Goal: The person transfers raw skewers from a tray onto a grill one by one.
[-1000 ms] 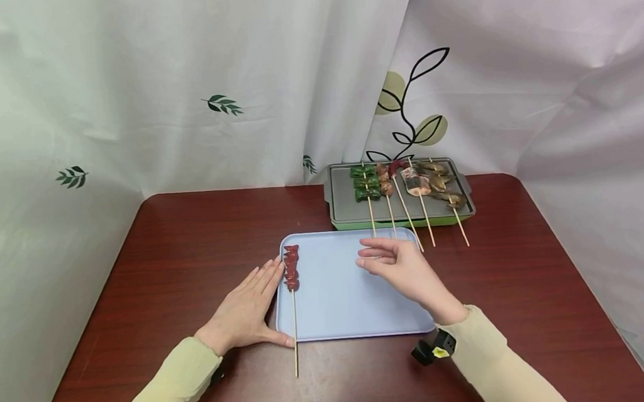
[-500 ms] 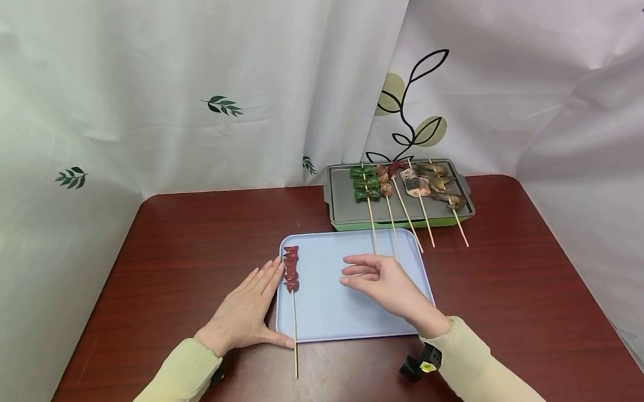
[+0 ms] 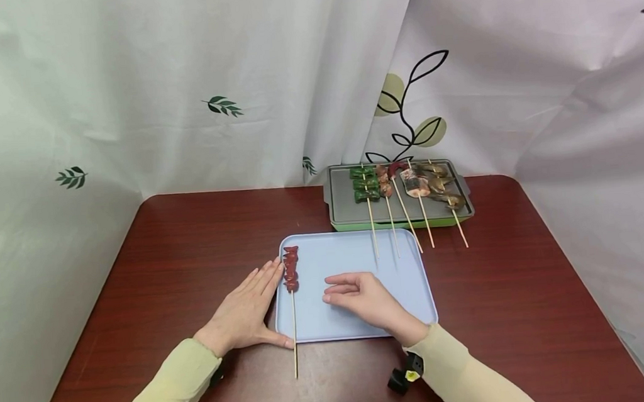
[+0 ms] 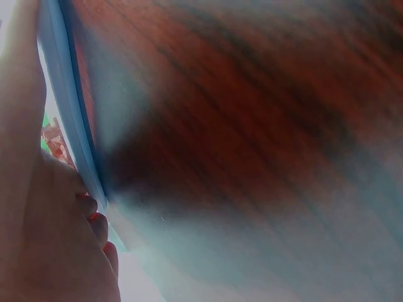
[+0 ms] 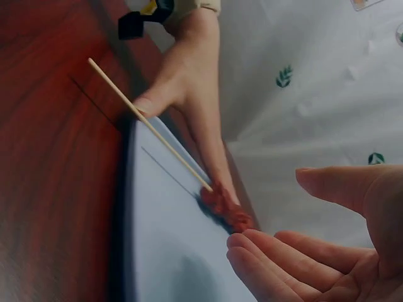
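Now: one skewer, two hands, one tray

One red meat skewer [image 3: 291,285] lies along the left edge of the blue tray [image 3: 360,258]. Flat beside it, the left hand [image 3: 245,311] presses the table [image 3: 178,250], thumb against the tray. Just right, the right hand [image 3: 364,298] hovers relaxed, holding nothing. Five skewers rest on the grill pan [image 3: 342,206]. Leaf-print curtains surround the table.

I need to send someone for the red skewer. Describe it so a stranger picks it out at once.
Start at the light blue tray in the middle of the dark red table. Along its left edge, beside the flat left hand, lies the red skewer. It is the only skewer on this tray, all red pieces, its stick jutting past the near rim; the others sit on the green grill pan behind.
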### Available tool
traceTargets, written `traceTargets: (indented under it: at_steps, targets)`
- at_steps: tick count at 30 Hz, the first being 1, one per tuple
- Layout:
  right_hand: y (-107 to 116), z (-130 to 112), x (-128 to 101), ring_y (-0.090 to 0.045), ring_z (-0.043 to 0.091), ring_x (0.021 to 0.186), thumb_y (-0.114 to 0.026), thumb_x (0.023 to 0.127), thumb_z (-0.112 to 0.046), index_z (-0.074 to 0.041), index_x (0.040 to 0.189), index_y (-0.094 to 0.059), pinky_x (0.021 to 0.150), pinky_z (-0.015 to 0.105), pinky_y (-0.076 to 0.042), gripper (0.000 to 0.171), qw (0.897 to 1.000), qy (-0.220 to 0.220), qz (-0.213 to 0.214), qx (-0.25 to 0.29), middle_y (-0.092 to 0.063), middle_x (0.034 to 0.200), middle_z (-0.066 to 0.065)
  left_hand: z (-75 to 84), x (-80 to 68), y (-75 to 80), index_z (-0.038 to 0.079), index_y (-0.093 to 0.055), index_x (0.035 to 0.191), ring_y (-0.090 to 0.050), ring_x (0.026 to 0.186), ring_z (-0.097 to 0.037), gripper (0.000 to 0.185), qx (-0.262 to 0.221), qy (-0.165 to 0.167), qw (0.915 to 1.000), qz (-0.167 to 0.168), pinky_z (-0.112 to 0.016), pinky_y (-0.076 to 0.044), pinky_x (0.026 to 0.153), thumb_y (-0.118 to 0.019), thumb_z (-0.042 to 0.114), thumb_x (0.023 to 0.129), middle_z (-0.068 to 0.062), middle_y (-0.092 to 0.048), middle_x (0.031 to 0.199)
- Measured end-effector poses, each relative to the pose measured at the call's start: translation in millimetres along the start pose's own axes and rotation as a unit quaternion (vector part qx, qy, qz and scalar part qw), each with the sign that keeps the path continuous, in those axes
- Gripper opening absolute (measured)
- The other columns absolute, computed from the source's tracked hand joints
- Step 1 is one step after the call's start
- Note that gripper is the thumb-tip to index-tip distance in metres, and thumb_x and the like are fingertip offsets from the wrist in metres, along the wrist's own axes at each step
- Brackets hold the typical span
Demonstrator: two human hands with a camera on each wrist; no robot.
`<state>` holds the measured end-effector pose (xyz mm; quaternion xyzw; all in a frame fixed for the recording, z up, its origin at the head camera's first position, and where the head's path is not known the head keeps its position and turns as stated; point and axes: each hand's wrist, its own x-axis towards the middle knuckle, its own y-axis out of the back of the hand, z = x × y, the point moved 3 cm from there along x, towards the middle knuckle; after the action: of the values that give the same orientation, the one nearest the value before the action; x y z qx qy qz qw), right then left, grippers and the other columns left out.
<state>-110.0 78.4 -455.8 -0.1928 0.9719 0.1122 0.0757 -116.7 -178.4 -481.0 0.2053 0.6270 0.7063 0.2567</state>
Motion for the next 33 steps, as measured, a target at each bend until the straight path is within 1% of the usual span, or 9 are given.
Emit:
traceTargets:
  at_steps: [7, 14, 19, 22, 33]
  targets:
    - [-13.8, 7.0, 2.7, -0.069, 0.019, 0.107, -0.074, 0.094, -0.02, 0.006, 0.13, -0.066, 0.097, 0.04, -0.053, 0.044, 0.999, -0.013, -0.028, 0.02, -0.076, 0.107, 0.01, -0.4, 0.0, 0.3, -0.004, -0.023, 0.159, -0.017, 0.153, -0.031, 0.145, -0.001, -0.001, 1.0, 0.003, -0.044, -0.016, 0.123, -0.052, 0.099, 0.061, -0.018, -0.022, 0.165]
    - [-26.2, 9.8, 5.1, -0.07, 0.019, 0.105, -0.074, 0.095, -0.02, 0.006, 0.128, -0.067, 0.094, 0.038, -0.056, 0.043, 0.997, -0.028, -0.048, 0.047, -0.075, 0.108, 0.011, -0.6, -0.3, 1.1, -0.005, -0.023, 0.159, -0.016, 0.153, -0.031, 0.145, -0.002, -0.001, 1.0, 0.001, -0.043, -0.015, 0.123, -0.053, 0.099, 0.062, -0.018, -0.022, 0.165]
    - [-36.4, 11.9, 8.2, -0.072, 0.023, 0.101, -0.073, 0.095, -0.018, 0.008, 0.127, -0.066, 0.089, 0.036, -0.058, 0.043, 0.992, -0.05, -0.063, 0.098, -0.074, 0.11, 0.015, -0.4, -0.5, 2.2, -0.005, -0.024, 0.159, -0.017, 0.153, -0.032, 0.145, 0.001, -0.003, 1.0, 0.003, -0.043, -0.015, 0.123, -0.053, 0.099, 0.062, -0.019, -0.023, 0.165]
    - [-42.3, 12.7, 10.1, -0.072, 0.025, 0.101, -0.072, 0.095, -0.015, 0.011, 0.128, -0.064, 0.088, 0.036, -0.059, 0.043, 0.988, -0.06, -0.069, 0.125, -0.073, 0.111, 0.017, -0.5, -0.5, 2.4, -0.006, -0.024, 0.158, -0.018, 0.152, -0.032, 0.145, 0.003, -0.004, 1.0, 0.004, -0.043, -0.015, 0.123, -0.053, 0.099, 0.062, -0.019, -0.023, 0.165]
    - [-56.8, 16.1, 13.6, -0.072, 0.034, 0.099, -0.068, 0.096, -0.007, 0.017, 0.132, -0.056, 0.086, 0.037, -0.059, 0.045, 0.976, -0.086, -0.083, 0.183, -0.072, 0.11, 0.022, 0.7, -0.3, 1.8, -0.006, -0.026, 0.158, -0.018, 0.152, -0.032, 0.144, 0.009, -0.006, 0.9999, 0.002, -0.044, -0.016, 0.123, -0.05, 0.099, 0.063, -0.019, -0.024, 0.165]
